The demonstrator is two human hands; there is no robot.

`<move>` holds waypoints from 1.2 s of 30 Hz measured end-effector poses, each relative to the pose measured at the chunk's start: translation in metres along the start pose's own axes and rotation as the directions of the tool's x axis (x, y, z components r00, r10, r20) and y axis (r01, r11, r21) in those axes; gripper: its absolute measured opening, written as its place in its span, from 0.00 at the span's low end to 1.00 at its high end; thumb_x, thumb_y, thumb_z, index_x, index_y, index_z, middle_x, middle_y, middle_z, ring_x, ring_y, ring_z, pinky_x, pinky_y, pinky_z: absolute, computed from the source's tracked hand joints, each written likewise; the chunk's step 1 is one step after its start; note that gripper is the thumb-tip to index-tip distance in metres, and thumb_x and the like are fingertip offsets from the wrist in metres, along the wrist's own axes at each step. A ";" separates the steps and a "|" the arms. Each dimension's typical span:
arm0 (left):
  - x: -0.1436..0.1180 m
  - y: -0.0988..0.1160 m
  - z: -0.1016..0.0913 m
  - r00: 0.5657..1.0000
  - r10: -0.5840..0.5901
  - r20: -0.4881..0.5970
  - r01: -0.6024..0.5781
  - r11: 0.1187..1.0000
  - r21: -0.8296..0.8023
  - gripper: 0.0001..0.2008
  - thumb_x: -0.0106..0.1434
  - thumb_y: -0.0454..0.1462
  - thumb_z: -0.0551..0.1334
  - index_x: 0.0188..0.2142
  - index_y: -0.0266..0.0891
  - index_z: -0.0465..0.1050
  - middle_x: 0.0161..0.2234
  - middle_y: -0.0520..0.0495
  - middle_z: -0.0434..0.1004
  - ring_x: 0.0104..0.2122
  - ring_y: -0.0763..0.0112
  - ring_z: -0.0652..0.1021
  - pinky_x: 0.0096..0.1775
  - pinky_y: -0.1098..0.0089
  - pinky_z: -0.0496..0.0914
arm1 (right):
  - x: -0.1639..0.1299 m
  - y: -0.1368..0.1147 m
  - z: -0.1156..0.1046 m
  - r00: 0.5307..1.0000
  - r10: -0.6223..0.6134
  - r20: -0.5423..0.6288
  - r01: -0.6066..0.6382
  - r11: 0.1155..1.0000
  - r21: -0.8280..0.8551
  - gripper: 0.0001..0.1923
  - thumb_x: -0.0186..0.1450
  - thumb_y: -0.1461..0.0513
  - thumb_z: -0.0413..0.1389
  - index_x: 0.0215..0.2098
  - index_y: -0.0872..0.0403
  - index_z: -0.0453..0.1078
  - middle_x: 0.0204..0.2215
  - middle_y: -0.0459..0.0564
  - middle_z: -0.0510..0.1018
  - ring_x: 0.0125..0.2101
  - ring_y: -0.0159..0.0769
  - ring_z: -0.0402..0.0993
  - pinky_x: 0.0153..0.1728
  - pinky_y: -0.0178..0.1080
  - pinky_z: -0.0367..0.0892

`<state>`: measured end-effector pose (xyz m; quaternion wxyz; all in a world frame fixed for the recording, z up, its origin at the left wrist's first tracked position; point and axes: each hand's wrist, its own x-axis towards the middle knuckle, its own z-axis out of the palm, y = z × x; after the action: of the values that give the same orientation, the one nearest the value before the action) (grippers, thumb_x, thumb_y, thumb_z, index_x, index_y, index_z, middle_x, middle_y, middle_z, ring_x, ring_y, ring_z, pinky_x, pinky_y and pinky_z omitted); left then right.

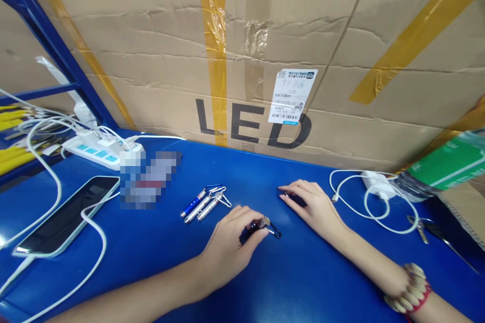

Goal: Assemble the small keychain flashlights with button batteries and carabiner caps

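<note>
My left hand is closed around a small dark mini flashlight. Its silver end shows above my thumb, and a black carabiner clip hangs off to the right; my fingers hide most of the body. Farther right and a little higher, my right hand rests low over the blue table with its fingertips pinched at a small shiny piece too hidden to name. Left of my hands lie a blue mini flashlight and two silver ones, a middle one and a right one, each with a clip.
A large cardboard box walls off the table's back. On the left are a charging phone, a power strip and white cables. At right sit a white charger with coiled cable, keys and green tape.
</note>
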<state>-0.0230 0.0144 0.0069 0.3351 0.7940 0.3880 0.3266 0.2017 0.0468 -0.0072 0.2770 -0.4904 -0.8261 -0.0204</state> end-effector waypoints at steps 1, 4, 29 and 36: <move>0.000 0.000 0.000 1.000 -0.001 0.004 0.001 1.000 -0.001 0.04 0.62 0.31 0.59 0.33 0.39 0.71 0.31 0.51 0.73 0.32 0.70 0.72 0.36 0.71 0.64 | 0.000 0.000 0.000 1.000 0.003 0.006 -0.003 1.000 -0.002 0.13 0.68 0.57 0.48 0.40 0.54 0.72 0.33 0.52 0.77 0.34 0.39 0.73 0.36 0.42 0.63; -0.001 0.001 -0.001 1.000 0.003 0.017 -0.003 1.000 -0.001 0.04 0.63 0.32 0.58 0.34 0.39 0.71 0.31 0.52 0.73 0.33 0.70 0.72 0.37 0.72 0.65 | 0.001 0.001 0.000 1.000 0.013 0.022 -0.013 1.000 -0.004 0.15 0.69 0.55 0.47 0.38 0.53 0.73 0.32 0.51 0.78 0.32 0.39 0.73 0.34 0.42 0.63; -0.003 -0.001 -0.002 0.998 0.054 -0.015 -0.053 0.998 0.036 0.05 0.64 0.33 0.57 0.36 0.40 0.72 0.31 0.50 0.74 0.32 0.69 0.72 0.37 0.71 0.66 | -0.004 0.006 0.003 0.993 0.114 -0.019 -0.110 0.984 0.142 0.12 0.65 0.56 0.52 0.38 0.54 0.74 0.33 0.53 0.80 0.33 0.42 0.75 0.36 0.46 0.69; -0.004 -0.002 -0.002 0.998 0.067 0.003 -0.067 0.997 0.037 0.08 0.66 0.34 0.55 0.37 0.41 0.72 0.32 0.50 0.77 0.32 0.68 0.73 0.38 0.71 0.68 | -0.002 -0.011 -0.011 0.987 0.160 0.001 -0.154 0.949 0.275 0.08 0.62 0.60 0.56 0.30 0.54 0.76 0.32 0.51 0.81 0.33 0.39 0.78 0.37 0.40 0.72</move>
<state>-0.0266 0.0126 0.0057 0.3096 0.8128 0.3669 0.3299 0.1984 0.0361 0.0041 0.3515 -0.5112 -0.7764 0.1110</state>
